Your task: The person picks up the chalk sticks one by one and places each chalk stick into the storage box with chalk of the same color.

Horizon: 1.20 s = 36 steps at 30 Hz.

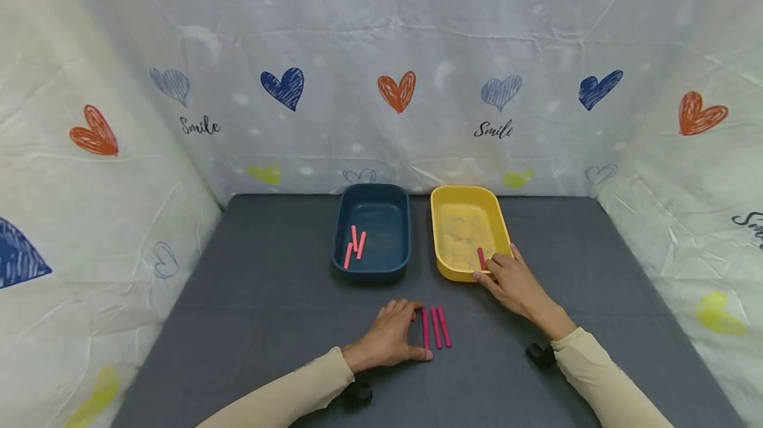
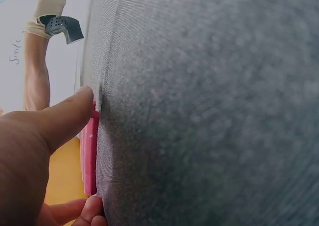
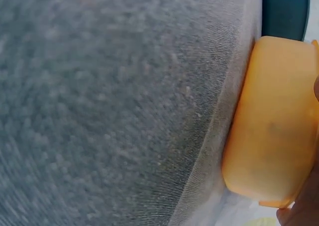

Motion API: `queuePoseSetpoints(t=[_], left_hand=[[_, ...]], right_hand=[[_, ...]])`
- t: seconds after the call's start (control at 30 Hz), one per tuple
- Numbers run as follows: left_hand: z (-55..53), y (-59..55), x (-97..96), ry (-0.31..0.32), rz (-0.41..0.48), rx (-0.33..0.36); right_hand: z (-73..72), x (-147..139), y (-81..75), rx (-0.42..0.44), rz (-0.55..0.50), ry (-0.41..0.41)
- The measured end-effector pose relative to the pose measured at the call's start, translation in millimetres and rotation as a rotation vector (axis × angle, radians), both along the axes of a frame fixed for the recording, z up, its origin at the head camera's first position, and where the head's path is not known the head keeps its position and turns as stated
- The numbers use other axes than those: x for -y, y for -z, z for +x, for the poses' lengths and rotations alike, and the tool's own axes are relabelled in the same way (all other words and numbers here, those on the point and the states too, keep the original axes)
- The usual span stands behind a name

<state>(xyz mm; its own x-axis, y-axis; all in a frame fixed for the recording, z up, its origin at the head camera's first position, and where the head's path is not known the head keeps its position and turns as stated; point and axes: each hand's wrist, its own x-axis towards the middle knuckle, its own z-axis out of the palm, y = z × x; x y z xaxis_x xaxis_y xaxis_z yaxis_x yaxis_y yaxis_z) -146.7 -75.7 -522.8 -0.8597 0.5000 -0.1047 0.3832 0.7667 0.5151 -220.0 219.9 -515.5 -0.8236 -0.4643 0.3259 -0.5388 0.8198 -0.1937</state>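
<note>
Three magenta sticks (image 1: 436,328) lie side by side on the dark grey cloth. My left hand (image 1: 387,335) is spread beside the leftmost one, thumb near its front end and fingertips at its far end. In the left wrist view, the magenta stick (image 2: 90,156) lies between thumb and fingertips. At the front right corner of the yellow bin (image 1: 459,203), my right hand (image 1: 518,282) reaches over the rim. It seems to pinch the lower end of another magenta stick (image 1: 481,257) between thumb and finger; the contact is partly hidden. The right wrist view shows mostly the bin's side.
A dark blue bin (image 1: 375,198) stands left of the yellow one, with three light pink sticks (image 1: 354,246) inside. Both bins sit near the table's back edge, before a white curtain (image 1: 340,37) printed with hearts. Each wrist carries a black camera (image 1: 539,354).
</note>
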Motion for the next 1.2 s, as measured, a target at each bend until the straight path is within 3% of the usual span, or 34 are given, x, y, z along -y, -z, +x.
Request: queuePoseSetpoints(t=[0.77,1.2], left_hand=[[5.2,3.8,-4.8,-0.022,0.000,-0.050],[4.2,-9.0,2.2,-0.054,0.064,-0.025]], right_hand=[[1.2,-1,-0.2,0.011,0.006,0.004],[-1.1,4,-2.2,0.002,0.013,0.000]])
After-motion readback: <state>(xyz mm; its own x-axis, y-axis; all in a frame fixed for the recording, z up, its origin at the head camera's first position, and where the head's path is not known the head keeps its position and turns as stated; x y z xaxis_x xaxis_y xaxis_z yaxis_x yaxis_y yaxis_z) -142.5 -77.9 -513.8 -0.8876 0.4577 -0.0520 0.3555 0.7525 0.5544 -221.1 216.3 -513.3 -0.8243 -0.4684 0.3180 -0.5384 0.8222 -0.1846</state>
